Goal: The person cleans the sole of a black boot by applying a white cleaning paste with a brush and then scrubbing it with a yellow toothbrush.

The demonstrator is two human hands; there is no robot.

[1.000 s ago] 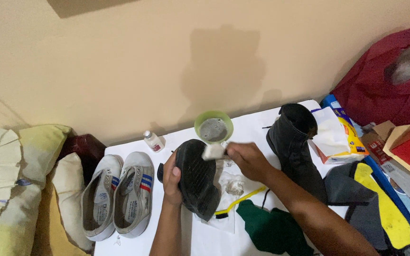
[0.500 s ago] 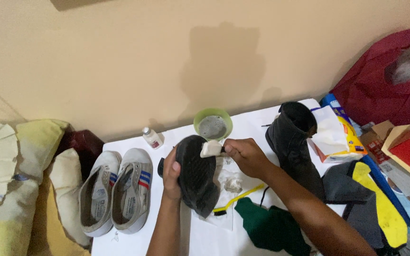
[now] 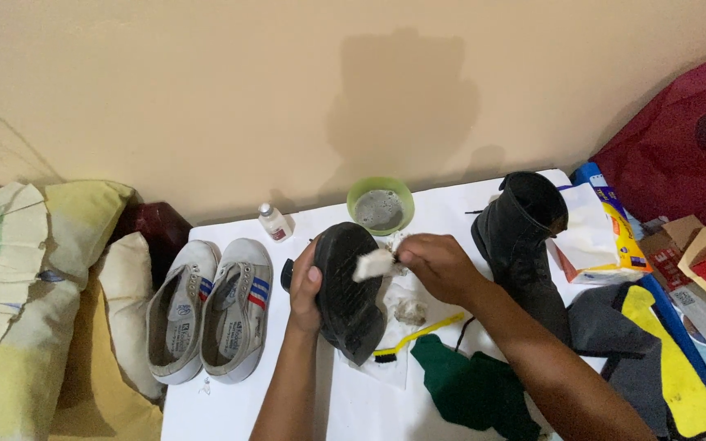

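The left hand [image 3: 306, 287] grips a black boot [image 3: 350, 290] sole-up above the white counter [image 3: 369, 400]. The right hand [image 3: 433, 265] pinches a small white pad [image 3: 373, 264] against the sole. A green bowl [image 3: 380, 206] stands behind the hands, a yellow-handled brush [image 3: 418, 336] lies below them, a second black boot [image 3: 525, 245] stands to the right, and grey sneakers [image 3: 210, 310] lie to the left.

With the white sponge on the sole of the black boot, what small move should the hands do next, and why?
Probably a short wipe down the sole toward the heel. The right hand presses a small white sponge on the upturned sole of the black boot, near its toe end, while the left hand grips the boot's side, so most of the sole lies below the sponge.
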